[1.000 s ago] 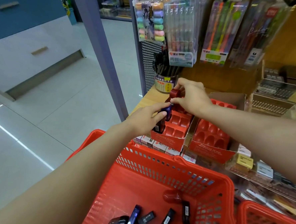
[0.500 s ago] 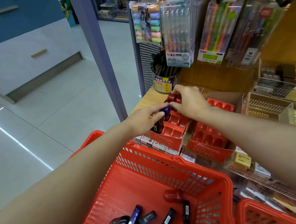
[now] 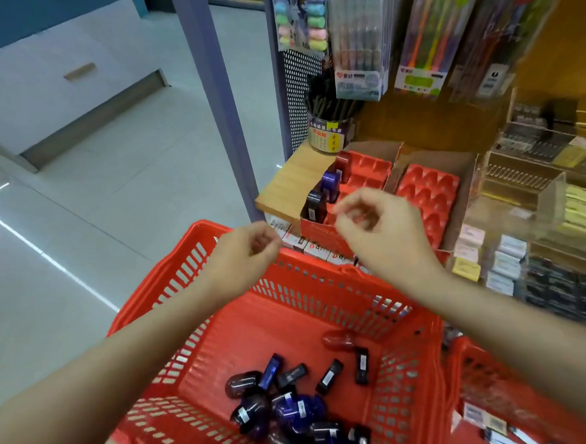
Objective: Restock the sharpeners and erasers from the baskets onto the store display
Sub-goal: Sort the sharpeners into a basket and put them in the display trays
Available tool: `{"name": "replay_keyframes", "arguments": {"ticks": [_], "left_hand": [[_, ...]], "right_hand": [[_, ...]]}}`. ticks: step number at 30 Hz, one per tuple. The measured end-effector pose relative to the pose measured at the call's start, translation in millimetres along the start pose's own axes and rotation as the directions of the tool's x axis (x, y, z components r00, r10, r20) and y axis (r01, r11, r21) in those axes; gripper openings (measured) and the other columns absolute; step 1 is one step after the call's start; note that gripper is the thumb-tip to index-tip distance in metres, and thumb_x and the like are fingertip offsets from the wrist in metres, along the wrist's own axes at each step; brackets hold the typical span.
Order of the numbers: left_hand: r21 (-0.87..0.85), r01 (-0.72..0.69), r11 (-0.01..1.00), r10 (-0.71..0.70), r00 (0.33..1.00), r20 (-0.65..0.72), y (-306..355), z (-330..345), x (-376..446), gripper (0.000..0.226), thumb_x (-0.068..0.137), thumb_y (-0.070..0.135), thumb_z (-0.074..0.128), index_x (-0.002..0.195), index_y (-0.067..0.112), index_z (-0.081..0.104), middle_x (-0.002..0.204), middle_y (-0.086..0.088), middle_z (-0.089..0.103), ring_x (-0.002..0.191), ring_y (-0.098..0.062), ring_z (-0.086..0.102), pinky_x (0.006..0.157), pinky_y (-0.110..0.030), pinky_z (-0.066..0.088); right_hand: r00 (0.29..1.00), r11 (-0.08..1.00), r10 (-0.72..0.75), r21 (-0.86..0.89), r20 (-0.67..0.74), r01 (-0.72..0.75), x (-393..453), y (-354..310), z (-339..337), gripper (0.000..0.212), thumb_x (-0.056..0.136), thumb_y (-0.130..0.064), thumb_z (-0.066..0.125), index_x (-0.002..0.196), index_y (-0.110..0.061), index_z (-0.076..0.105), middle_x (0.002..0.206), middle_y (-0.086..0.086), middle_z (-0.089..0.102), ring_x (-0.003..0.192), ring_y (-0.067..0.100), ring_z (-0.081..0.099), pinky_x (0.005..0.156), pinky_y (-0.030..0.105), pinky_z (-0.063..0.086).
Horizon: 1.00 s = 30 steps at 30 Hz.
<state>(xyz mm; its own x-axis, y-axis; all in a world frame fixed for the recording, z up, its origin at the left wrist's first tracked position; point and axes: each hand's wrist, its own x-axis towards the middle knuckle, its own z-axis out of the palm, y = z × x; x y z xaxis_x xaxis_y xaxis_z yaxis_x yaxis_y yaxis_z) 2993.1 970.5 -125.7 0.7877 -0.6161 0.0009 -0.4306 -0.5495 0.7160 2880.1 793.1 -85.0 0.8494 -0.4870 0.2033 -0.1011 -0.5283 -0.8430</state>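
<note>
A red basket (image 3: pixel 323 288) in front of me holds several dark, blue and red sharpeners (image 3: pixel 289 404). On the shelf stands a red display tray (image 3: pixel 364 173) with three sharpeners upright along its left side: a dark one (image 3: pixel 314 205), a blue one (image 3: pixel 330 185) and a red one (image 3: pixel 343 160). My left hand (image 3: pixel 242 255) hovers over the basket's far rim, fingers loosely curled, holding nothing. My right hand (image 3: pixel 381 226) hangs in front of the tray, fingers apart and empty.
A second red tray (image 3: pixel 427 193) sits to the right, its slots bare. Another red basket (image 3: pixel 494 398) with erasers is at the lower right. Boxed erasers (image 3: pixel 493 261) fill the shelf on the right. A pen tub (image 3: pixel 327 134) and hanging pen packs (image 3: pixel 359 36) stand behind.
Both hands have let go of the sharpeners in the tray and pulled back toward the basket. The blue and red sharpeners now stand in the tray's slots.
</note>
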Motion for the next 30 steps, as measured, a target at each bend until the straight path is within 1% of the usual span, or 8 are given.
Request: {"name": "replay_keyframes", "arguments": {"ticks": [2,4,8,11,15,21,26,30], "left_hand": [[0.083,0.082,0.993,-0.101,0.960,0.259,-29,-1,-35,0.015,0.090,0.012,0.062,0.077,0.020,0.064,0.066,0.006,0.066,0.055,-0.001,0.058,0.060,-0.020,0.046],[0.196,0.133,0.971,-0.215,0.847,0.487,-54,7,-64,0.020,0.087,0.003,0.060,0.079,0.021,0.065,0.067,0.009,0.066,0.052,0.005,0.058,0.057,-0.015,0.045],[0.371,0.175,0.912,-0.364,0.763,0.535,-93,38,-97,0.019,0.084,0.007,0.060,0.099,0.010,0.071,0.091,-0.003,0.072,0.075,-0.007,0.065,0.072,-0.021,0.048],[0.418,0.207,0.884,-0.427,0.721,0.546,-110,62,-107,0.027,0.084,0.015,0.065,0.110,0.015,0.066,0.108,-0.005,0.069,0.102,-0.023,0.065,0.084,-0.026,0.047],[0.510,0.103,0.854,-0.426,0.702,0.571,-133,92,-112,0.052,0.081,0.030,0.070,0.129,0.018,0.052,0.120,-0.011,0.058,0.114,-0.028,0.056,0.090,-0.027,0.042],[0.670,0.065,0.740,-0.575,0.578,0.579,-159,118,-112,0.085,0.071,0.047,0.079,0.134,0.011,0.035,0.128,-0.012,0.052,0.116,-0.030,0.055,0.096,-0.039,0.048],[0.675,-0.103,0.730,-0.460,0.657,0.597,-163,130,-111,0.069,0.079,0.033,0.074,0.131,0.011,0.035,0.118,-0.013,0.058,0.107,-0.031,0.061,0.084,-0.036,0.050],[0.479,0.188,0.857,-0.447,0.733,0.512,-174,105,-87,0.050,0.078,0.028,0.071,0.122,0.013,0.052,0.110,-0.009,0.066,0.102,-0.028,0.063,0.080,-0.032,0.050]], "right_hand": [[0.953,0.984,0.149,-0.134,0.262,-0.117,-46,16,16,0.014,0.078,-0.013,0.065,0.076,-0.024,0.072,0.062,-0.012,0.063,0.052,-0.004,0.054,0.060,0.011,0.044],[0.832,0.930,0.343,-0.285,0.437,-0.234,-76,43,36,0.018,0.079,-0.012,0.064,0.074,-0.028,0.069,0.068,-0.009,0.067,0.057,0.000,0.060,0.069,0.022,0.053],[0.633,0.800,0.580,-0.505,0.513,-0.324,-98,83,72,0.023,0.082,-0.007,0.054,0.084,-0.025,0.068,0.087,0.003,0.070,0.087,0.021,0.069,0.079,0.026,0.053],[0.502,0.708,0.639,-0.700,0.583,-0.088,-111,98,95,0.027,0.086,-0.012,0.057,0.110,-0.013,0.069,0.104,0.003,0.068,0.104,0.024,0.065,0.085,0.024,0.052],[0.418,0.766,0.538,-0.631,0.732,0.120,-138,117,130,0.040,0.083,-0.018,0.064,0.122,-0.014,0.055,0.120,0.008,0.058,0.109,0.028,0.058,0.089,0.037,0.051],[0.486,0.728,0.437,-0.614,0.757,0.303,-167,138,171,0.062,0.085,-0.036,0.068,0.136,-0.021,0.036,0.133,0.003,0.043,0.123,0.027,0.042,0.092,0.039,0.044],[0.536,0.732,0.339,-0.574,0.773,0.365,-166,143,172,0.050,0.089,-0.039,0.062,0.130,-0.020,0.040,0.127,0.002,0.051,0.118,0.026,0.049,0.091,0.038,0.044],[0.680,0.815,0.230,-0.520,0.697,0.257,-135,148,161,0.042,0.088,-0.045,0.061,0.121,-0.021,0.051,0.116,0.000,0.058,0.111,0.024,0.055,0.087,0.037,0.047]]}}
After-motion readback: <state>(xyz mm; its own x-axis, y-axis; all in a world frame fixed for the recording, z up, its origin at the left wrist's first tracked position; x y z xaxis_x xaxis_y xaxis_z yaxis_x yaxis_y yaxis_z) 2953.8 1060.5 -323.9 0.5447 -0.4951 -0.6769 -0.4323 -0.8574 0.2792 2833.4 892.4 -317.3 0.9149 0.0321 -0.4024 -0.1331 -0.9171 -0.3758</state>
